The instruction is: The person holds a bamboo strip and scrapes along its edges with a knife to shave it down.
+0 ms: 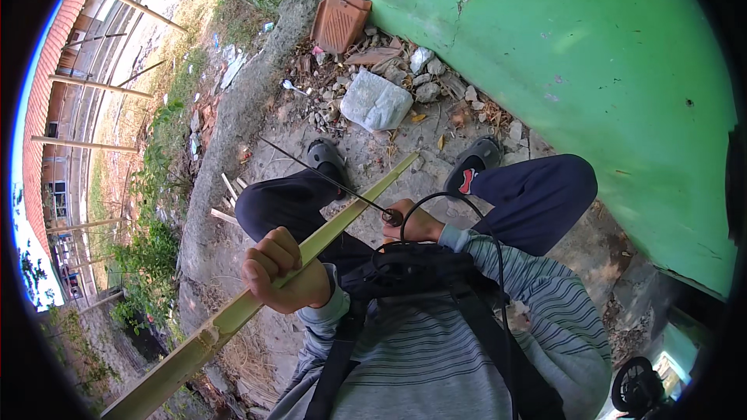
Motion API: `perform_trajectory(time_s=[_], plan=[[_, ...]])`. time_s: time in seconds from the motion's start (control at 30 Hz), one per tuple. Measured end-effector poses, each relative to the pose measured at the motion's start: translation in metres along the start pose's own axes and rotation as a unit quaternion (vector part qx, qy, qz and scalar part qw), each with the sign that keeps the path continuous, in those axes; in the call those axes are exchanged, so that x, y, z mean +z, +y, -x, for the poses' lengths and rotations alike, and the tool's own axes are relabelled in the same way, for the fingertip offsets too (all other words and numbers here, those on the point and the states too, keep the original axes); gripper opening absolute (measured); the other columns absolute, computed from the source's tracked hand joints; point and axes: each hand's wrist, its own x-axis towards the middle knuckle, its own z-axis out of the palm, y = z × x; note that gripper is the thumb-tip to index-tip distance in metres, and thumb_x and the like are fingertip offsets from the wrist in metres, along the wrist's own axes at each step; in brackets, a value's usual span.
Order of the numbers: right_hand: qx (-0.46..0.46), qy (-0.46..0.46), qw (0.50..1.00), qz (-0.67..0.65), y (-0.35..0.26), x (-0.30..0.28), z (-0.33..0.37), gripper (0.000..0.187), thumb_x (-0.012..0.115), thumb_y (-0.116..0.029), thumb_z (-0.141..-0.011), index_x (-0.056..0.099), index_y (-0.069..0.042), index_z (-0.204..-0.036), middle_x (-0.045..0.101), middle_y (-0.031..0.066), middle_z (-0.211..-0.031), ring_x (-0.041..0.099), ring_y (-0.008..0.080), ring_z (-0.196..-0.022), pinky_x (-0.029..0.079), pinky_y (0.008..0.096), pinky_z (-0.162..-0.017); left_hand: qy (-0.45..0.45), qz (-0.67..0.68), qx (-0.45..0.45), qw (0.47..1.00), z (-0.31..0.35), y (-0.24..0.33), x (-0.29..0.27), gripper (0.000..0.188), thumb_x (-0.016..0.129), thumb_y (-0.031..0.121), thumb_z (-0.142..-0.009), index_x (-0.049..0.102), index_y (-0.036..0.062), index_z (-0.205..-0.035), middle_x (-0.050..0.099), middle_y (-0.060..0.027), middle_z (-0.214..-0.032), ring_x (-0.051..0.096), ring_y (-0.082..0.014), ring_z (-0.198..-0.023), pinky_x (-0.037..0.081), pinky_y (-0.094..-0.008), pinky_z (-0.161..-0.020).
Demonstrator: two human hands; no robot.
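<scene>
My left hand (284, 271) is wrapped round a long split strip of pale green bamboo (352, 215). The strip slants from the lower left up to the ground between my feet. My right hand (416, 224) is closed on the handle end of a long, thin dark blade (327, 178), which looks almost edge-on. That blade points up and left and crosses the bamboo just beyond my left hand. Whether the two touch, I cannot tell. Most of the handle is hidden in my right fist.
A black cable (498, 257) loops over my right forearm. Ahead lie a whitish stone block (377, 100), rubble and a clay roof tile (341, 20) against a green wall (576, 54). Short bamboo pieces (226, 218) lie beside my left knee, near a raised concrete edge (233, 105).
</scene>
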Motion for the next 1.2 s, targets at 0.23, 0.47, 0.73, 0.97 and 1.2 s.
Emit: perform_trajectory(time_s=[0.23, 0.47, 0.73, 0.97, 1.2], plan=[[-0.017, 0.048, 0.997, 0.051, 0.003, 0.008, 0.0, 0.03, 0.072, -0.02, -0.075, 0.053, 0.002, -0.066, 0.053, 0.0132, -0.056, 0.048, 0.0187, -0.052, 0.039, 0.0414, -0.054, -0.025, -0.022, -0.004, 0.999, 0.003, 0.003, -0.007, 0.04, 0.04, 0.022, -0.101, 0.029, 0.0149, -0.063, 0.02, 0.0026, -0.05, 0.016, -0.0083, -0.043, 0.018, -0.0267, -0.043], [-0.021, 0.052, 0.996, 0.067, -0.001, 0.008, 0.002, 0.03, 0.071, -0.019, -0.076, 0.052, 0.002, -0.067, 0.053, 0.0129, -0.056, 0.046, 0.0192, -0.053, 0.039, 0.0411, -0.054, 0.006, -0.027, 0.003, 1.0, 0.002, 0.002, -0.005, 0.042, 0.042, 0.02, -0.1, 0.028, 0.0146, -0.061, 0.022, 0.0021, -0.049, 0.018, -0.008, -0.042, 0.018, -0.026, -0.042], [-0.003, 0.062, 0.996, 0.061, 0.011, 0.008, 0.007, 0.03, 0.071, -0.019, -0.078, 0.053, 0.002, -0.068, 0.055, 0.0165, -0.06, 0.05, 0.0262, -0.056, 0.041, 0.0429, -0.058, -0.003, -0.027, 0.009, 1.0, 0.005, -0.001, 0.006, 0.042, 0.041, 0.022, -0.101, 0.026, 0.0156, -0.062, 0.02, 0.0026, -0.051, 0.016, -0.008, -0.044, 0.018, -0.0256, -0.043], [-0.032, 0.108, 0.989, 0.097, 0.004, 0.007, 0.002, 0.03, 0.071, -0.017, -0.076, 0.048, 0.0, -0.067, 0.048, 0.011, -0.056, 0.039, 0.0207, -0.053, 0.037, 0.0397, -0.054, 0.016, -0.037, 0.003, 0.999, -0.001, -0.001, -0.001, 0.042, 0.042, 0.019, -0.099, 0.026, 0.0148, -0.061, 0.02, 0.0024, -0.05, 0.017, -0.008, -0.043, 0.018, -0.0262, -0.042], [-0.016, 0.078, 0.995, 0.053, 0.018, 0.002, 0.004, 0.028, 0.07, -0.017, -0.077, 0.049, 0.0, -0.068, 0.047, 0.0094, -0.056, 0.04, 0.0178, -0.054, 0.037, 0.0384, -0.054, 0.011, -0.012, 0.018, 1.0, 0.006, -0.002, 0.012, 0.042, 0.042, 0.016, -0.098, 0.026, 0.0143, -0.059, 0.021, 0.0023, -0.049, 0.018, -0.0078, -0.041, 0.017, -0.0268, -0.04]])
